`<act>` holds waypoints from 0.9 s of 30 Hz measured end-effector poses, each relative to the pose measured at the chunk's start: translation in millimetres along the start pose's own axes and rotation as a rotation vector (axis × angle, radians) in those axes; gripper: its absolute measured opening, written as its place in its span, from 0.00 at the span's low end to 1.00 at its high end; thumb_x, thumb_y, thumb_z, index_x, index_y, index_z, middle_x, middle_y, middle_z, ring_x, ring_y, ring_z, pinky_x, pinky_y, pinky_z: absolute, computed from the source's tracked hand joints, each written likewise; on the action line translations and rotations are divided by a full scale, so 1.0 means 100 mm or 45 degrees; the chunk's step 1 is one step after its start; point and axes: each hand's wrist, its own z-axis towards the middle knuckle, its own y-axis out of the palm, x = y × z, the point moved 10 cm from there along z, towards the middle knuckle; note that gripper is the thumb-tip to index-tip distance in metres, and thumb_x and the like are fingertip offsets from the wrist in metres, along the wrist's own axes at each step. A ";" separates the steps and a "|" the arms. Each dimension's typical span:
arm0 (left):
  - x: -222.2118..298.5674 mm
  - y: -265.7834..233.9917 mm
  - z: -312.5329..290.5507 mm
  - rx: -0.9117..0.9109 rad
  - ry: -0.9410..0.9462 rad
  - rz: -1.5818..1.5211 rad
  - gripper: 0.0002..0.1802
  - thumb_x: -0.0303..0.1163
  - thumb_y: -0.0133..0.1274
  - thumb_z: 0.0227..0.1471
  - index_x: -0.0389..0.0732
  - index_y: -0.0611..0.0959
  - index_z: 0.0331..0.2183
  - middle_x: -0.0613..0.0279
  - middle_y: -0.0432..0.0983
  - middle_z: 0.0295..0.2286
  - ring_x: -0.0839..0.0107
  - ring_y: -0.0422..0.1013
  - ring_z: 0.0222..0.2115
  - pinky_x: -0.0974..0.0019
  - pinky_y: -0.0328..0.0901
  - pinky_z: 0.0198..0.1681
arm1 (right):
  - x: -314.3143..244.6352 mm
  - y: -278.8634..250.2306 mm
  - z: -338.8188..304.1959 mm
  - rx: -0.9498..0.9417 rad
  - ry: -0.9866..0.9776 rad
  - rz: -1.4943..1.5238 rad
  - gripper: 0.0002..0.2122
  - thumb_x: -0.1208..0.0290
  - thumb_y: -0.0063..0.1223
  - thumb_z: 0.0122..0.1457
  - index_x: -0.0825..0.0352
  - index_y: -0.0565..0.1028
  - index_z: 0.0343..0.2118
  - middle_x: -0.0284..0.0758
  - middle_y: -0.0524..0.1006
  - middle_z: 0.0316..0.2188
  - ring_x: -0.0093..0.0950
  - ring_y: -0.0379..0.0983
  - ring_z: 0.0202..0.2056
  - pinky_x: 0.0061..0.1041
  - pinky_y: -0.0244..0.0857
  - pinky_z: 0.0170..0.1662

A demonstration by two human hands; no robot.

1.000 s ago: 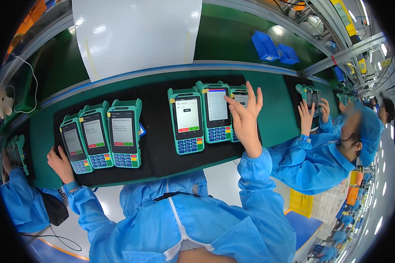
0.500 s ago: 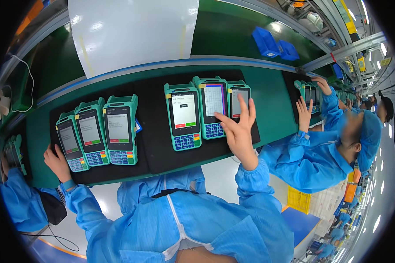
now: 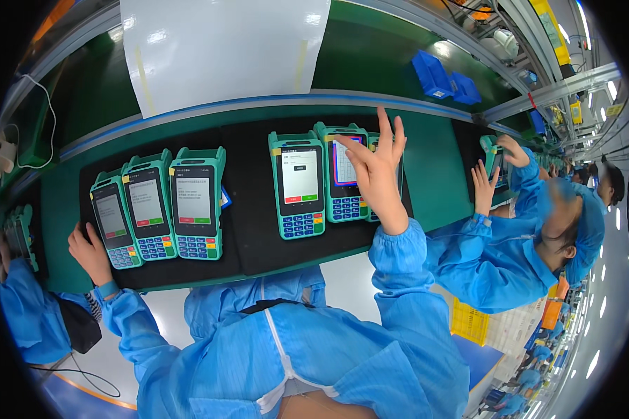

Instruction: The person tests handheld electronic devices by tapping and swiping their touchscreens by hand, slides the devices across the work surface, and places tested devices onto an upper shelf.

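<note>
Two groups of three green handheld card payment terminals stand on black mats, screens lit. My right hand (image 3: 381, 180) has its fingers spread over the right group. One fingertip is at the top left of the middle terminal's screen (image 3: 344, 171), which shows a grid with a coloured border. That hand mostly covers the rightmost terminal (image 3: 372, 140). To its left, another terminal (image 3: 300, 178) shows a white page with red and green buttons. My left hand (image 3: 89, 255) rests open beside the leftmost terminal (image 3: 110, 209) of the left group, near two more terminals (image 3: 147, 202).
A metal rail (image 3: 244, 103) runs behind the green bench (image 3: 426, 153). Blue bins (image 3: 433, 73) and a white sheet (image 3: 223, 56) are beyond it. On the right a co-worker in blue (image 3: 496, 258) handles other terminals; another person's sleeve (image 3: 28, 314) is at the left.
My right hand has moved up to the top of the middle terminal, covering more of the rightmost one. The coloured border now runs along more sides of the grid. My left hand stays put.
</note>
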 end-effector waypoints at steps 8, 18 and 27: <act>-0.08 0.05 -0.01 -0.034 -0.009 0.041 0.21 0.40 0.48 0.62 0.34 0.77 0.48 0.45 0.73 0.44 0.47 0.68 0.42 0.53 0.61 0.47 | -0.04 -0.08 -0.42 -0.067 0.074 0.010 0.13 0.75 0.54 0.58 0.49 0.83 0.42 0.46 0.51 0.67 0.60 0.37 0.66 0.64 0.29 0.63; -0.11 0.11 0.00 -0.036 0.016 0.018 0.21 0.40 0.48 0.61 0.33 0.77 0.48 0.44 0.73 0.44 0.47 0.68 0.44 0.53 0.61 0.48 | 0.04 -0.08 -0.23 0.012 0.103 -0.011 0.12 0.73 0.55 0.58 0.50 0.83 0.42 0.47 0.52 0.66 0.59 0.37 0.66 0.65 0.28 0.63; -0.12 0.08 -0.01 -0.040 -0.007 0.013 0.21 0.39 0.48 0.61 0.34 0.77 0.49 0.45 0.73 0.44 0.47 0.68 0.44 0.53 0.61 0.49 | 0.03 -0.13 -0.48 -0.022 0.138 0.010 0.13 0.74 0.54 0.58 0.50 0.83 0.43 0.46 0.52 0.66 0.58 0.36 0.67 0.64 0.26 0.63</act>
